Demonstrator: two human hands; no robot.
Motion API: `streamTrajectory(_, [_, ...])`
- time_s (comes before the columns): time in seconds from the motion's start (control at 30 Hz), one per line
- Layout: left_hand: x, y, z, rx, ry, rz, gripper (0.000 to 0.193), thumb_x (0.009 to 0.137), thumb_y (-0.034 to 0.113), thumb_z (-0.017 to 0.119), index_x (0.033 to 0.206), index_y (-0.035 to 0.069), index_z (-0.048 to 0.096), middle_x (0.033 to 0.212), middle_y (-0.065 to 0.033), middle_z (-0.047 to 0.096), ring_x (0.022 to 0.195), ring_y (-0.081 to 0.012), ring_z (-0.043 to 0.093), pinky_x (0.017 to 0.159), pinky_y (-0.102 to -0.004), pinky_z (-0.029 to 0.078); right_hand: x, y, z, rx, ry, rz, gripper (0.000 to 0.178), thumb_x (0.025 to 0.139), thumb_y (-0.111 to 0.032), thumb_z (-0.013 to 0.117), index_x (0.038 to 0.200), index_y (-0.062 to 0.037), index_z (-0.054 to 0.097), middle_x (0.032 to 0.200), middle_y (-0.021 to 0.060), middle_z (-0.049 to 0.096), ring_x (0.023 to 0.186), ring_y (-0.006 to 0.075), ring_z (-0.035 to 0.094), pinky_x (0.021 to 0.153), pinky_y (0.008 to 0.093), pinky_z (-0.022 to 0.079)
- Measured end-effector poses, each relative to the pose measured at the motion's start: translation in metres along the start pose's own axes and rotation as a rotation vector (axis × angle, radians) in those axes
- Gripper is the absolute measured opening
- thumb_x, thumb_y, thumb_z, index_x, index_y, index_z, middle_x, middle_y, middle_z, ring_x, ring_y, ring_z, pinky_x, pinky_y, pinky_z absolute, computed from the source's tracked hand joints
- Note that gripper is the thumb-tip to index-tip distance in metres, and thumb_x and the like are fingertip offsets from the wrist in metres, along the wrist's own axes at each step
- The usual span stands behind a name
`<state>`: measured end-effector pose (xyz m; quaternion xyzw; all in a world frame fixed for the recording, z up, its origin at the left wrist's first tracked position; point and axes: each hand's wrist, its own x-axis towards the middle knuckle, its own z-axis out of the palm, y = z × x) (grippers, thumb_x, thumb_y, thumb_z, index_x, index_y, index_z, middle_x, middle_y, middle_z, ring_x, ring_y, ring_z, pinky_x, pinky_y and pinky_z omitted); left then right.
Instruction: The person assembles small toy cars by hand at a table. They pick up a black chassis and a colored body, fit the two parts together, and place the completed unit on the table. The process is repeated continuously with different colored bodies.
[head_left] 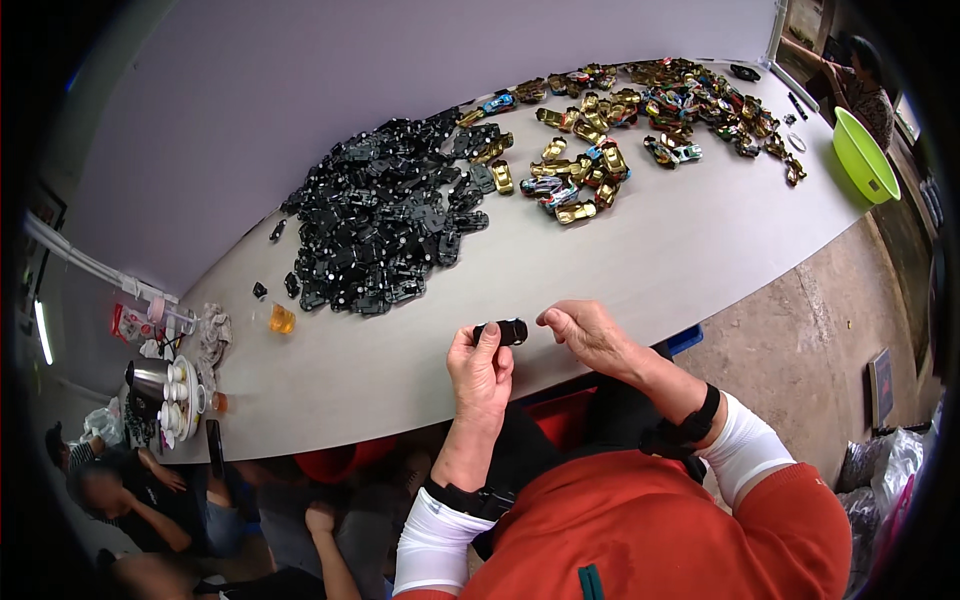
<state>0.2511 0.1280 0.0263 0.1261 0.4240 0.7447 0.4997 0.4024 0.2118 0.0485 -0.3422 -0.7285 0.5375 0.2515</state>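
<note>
Grey tabletop (640, 270), long, spanning the frame from lower left to upper right. At frame centre, just above its near edge: a small black part (503, 332), pinched in the fingers of the left hand (480, 375). Right hand (590, 335) just beside it, fingers curled loosely, nothing seen held. Black parts heap (380, 220), upper centre. Toy cars (640, 115), gold and coloured, upper right. Green bowl (864, 155), far right edge. Cups and kettle (165, 395), lower left.

A small red and white packet (128, 322) lies at the far left end of the bench (650, 250). Crumpled clear plastic bags (885, 470) sit on the floor at the right.
</note>
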Motion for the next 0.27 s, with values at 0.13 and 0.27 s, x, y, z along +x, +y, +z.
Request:
streamTrajectory(0.13, [0.002,-0.001,-0.003,0.04,0.014,-0.006,0.023,0.082,0.017,0.065,0.079,0.009,0.044,0.076,-0.01,0.06,0.053,-0.0141,0.052,0.04,-0.0214,0.038,-0.007,-0.016,-0.007,-0.039,-0.18,0.063,0.03,0.092,-0.022,0.045,0.104,0.0009,0.059,0.065,0.0079,0.057,0.06,0.0188,0.053,0.06,0.0323,0.044])
streamTrajectory(0.27, [0.004,-0.009,-0.009,0.088,-0.057,0.06,0.02,0.083,0.014,0.063,0.082,0.008,0.044,0.078,-0.0109,0.061,0.064,-0.0182,0.059,0.045,-0.0244,0.043,-0.007,-0.009,-0.004,0.127,-0.28,0.113,0.035,0.092,-0.021,0.046,0.123,-0.0049,0.051,0.066,0.0043,0.058,0.06,0.0188,0.052,0.06,0.0329,0.045])
